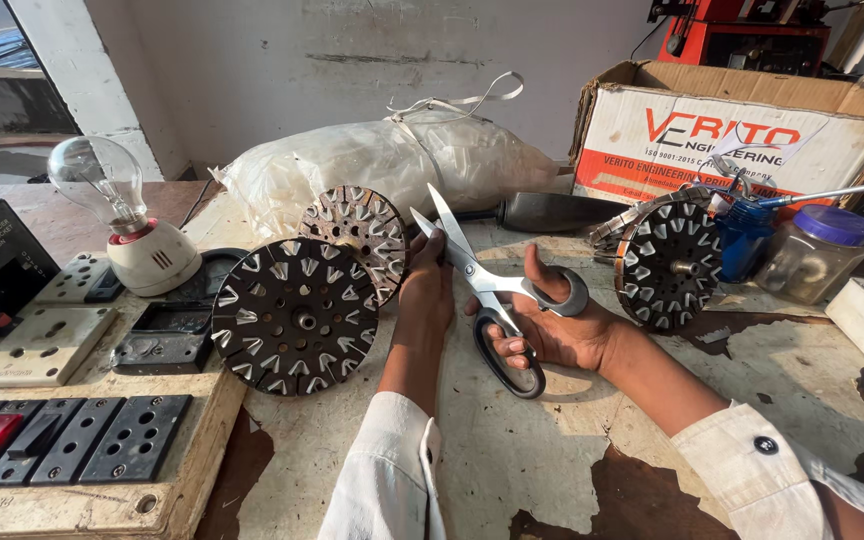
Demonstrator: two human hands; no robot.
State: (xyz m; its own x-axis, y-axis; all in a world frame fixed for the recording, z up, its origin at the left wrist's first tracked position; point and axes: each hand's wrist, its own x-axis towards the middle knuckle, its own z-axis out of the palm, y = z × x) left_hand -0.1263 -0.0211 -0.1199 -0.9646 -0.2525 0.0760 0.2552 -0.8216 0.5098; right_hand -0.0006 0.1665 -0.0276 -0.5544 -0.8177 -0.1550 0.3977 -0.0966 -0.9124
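While R hand (552,330) grips open scissors (487,290), L fingers (430,250) touching blade

**Bench clutter around the work spot**

At the far left, a clear light bulb (100,178) stands in a white holder (153,256). Near left lies a board of switches and sockets (67,440). A white plastic sack (382,160), tied with tape, lies along the far wall. At the far right sits an open cardboard box (732,130), with a blue bottle (744,238) and a blue-lidded clear jar (814,255) just in front. Another dark slotted disc (668,265) stands beside the bottle. The worn table (522,450) shows peeling paint.
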